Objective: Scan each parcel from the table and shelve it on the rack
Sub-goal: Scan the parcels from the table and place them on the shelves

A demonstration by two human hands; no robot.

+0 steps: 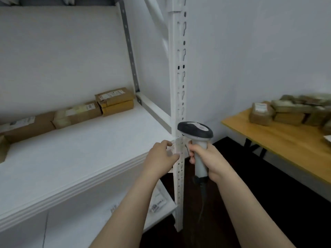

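Right hand (210,159) grips scanner (195,130) upright; left hand (159,156) meets rack (179,68).

The left hand (161,154) and right hand (207,158) were bare. The left forearm (129,203) and right forearm (247,208) were bare too, uncovered along all their visible length.

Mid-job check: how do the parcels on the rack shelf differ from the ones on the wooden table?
The shelf parcels lie in a line along the back of the rack shelf, two stacked at the right end; the table parcels are heaped together on the wooden table. The shelf parcels include long, flat boxes; the table parcels look shorter and chunkier, though blurred. Both are brown cardboard with white labels.
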